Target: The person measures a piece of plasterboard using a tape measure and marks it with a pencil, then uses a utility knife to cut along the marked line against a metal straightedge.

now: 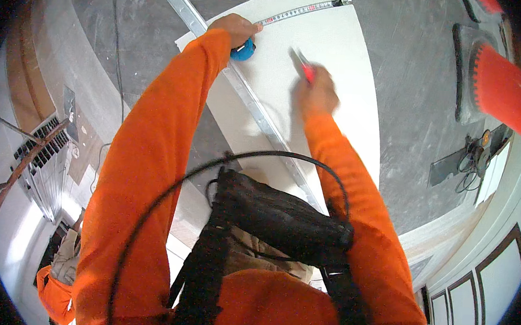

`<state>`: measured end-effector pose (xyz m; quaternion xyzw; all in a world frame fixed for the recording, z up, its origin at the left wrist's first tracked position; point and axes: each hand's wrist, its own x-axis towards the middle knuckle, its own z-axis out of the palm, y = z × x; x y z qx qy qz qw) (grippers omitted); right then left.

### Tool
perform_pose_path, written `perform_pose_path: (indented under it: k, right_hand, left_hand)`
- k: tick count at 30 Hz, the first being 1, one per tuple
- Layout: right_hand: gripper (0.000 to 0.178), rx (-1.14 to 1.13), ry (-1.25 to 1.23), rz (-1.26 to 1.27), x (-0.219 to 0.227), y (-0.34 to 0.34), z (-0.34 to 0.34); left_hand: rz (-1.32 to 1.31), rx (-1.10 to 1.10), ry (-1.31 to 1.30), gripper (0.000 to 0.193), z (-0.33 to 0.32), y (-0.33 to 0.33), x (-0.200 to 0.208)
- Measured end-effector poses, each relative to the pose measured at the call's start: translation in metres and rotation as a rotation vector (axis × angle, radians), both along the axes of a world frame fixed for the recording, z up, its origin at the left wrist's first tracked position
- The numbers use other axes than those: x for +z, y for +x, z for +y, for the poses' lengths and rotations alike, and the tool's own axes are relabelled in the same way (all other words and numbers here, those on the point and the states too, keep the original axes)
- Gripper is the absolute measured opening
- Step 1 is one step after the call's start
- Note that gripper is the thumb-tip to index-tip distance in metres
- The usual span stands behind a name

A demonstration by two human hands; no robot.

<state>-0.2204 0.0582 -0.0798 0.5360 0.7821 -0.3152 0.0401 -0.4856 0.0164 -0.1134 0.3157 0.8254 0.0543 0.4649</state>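
Observation:
My left hand (235, 29) is closed around a blue tape measure (243, 51) near the board's far left edge. Its pulled-out blade (295, 11) runs across the white board (351, 78) to the far right edge, where the hook end sits. A long metal profile (252, 104) lies diagonally over the board, passing by my left hand. Over the board's middle, my right hand (321, 93) grips a red-handled utility knife (307, 70) with its tip pointing away and leftward. Motion blurs the knife, so whether it touches the board I cannot tell.
Grey floor surrounds the board. On the right lie a red toothed-edge object (510, 89) and a small tool with a coiled cable (471, 162). A cord (118, 50) crosses the floor at left. A black cable (212, 162) loops before my chest. Someone in orange (55, 293) is at lower left.

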Motion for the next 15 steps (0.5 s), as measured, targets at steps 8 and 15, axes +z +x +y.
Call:
perform_pose_path:
  k: [8,15]
  right_hand:
    - [0.032,-0.008,0.500,-0.072,-0.031,0.172,0.008]
    - [0.028,-0.084,0.468,-0.004,-0.036,0.177,0.014]
  left_hand:
    - [-0.041,0.017,-0.100,0.045,0.014,0.004,0.022]
    - [0.139,-0.143,0.112,0.043,-0.008,0.019,0.015]
